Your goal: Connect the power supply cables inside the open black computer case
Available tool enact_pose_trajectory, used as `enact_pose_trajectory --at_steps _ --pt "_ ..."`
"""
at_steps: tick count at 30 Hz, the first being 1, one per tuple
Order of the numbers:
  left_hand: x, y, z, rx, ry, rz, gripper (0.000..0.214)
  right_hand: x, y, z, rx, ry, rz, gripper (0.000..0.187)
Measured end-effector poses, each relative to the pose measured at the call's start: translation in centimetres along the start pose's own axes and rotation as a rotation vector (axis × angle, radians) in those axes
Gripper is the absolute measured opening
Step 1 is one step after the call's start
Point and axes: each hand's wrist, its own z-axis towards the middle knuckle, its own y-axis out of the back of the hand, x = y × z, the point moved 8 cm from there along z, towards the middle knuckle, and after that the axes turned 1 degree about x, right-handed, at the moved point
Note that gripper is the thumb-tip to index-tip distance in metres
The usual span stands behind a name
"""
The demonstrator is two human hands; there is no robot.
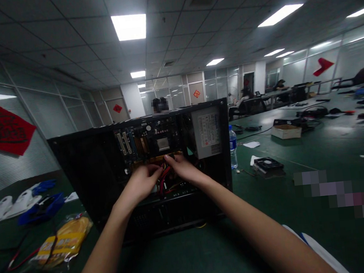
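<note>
A black computer case [84, 163] stands on its side edge before me, its near face uncovered. Inside are a motherboard [149, 131] with a square silver heat spreader and pale expansion slots, and a silver power supply [209, 131] at upper right. Both my hands reach into the case below the board. The fingers of my left hand [144, 178] are pinched at a bundle of red, yellow and black cables [163, 179]. My right hand [183, 166] closes on the same bundle from the other side. The cable ends are hidden by my fingers.
On the green table [274, 222], a water bottle [232, 146] stands right behind the case. A cooling fan [268, 163] and a small open box [286, 130] lie farther right. At left are a yellow packet [65, 242] and a blue tray [42, 208]. People sit in the background.
</note>
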Motion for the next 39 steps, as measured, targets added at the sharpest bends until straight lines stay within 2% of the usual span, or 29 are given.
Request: enact_pose_trajectory --at_steps 4,9,13,16,30,39 --pt "1.0 -0.3 0.3 -0.004 0.022 0.069 0.029 -0.1 0.5 -0.3 -0.057 -0.038 -0.142 0.039" --pt "2.5 -1.3 1.0 0.014 0.031 0.228 0.032 0.5 1.3 -0.8 -0.168 0.002 -0.388 0.036" --pt "3.8 -2.7 1.2 0.072 0.111 0.318 0.029 0.2 1.1 -0.9 -0.136 -0.048 -0.541 0.040" --pt "4.1 -3.0 1.1 0.049 0.159 0.339 0.026 -0.1 0.9 -0.9 -0.102 -0.089 -0.615 0.045" --pt "3.6 -2.9 0.9 -0.025 0.161 0.373 0.026 -0.5 0.7 -0.7 -0.072 -0.109 -0.628 0.047" --pt "2.7 -2.8 0.6 -0.017 0.161 0.409 0.029 -0.7 0.8 -0.8 -0.076 -0.122 -0.621 0.046"
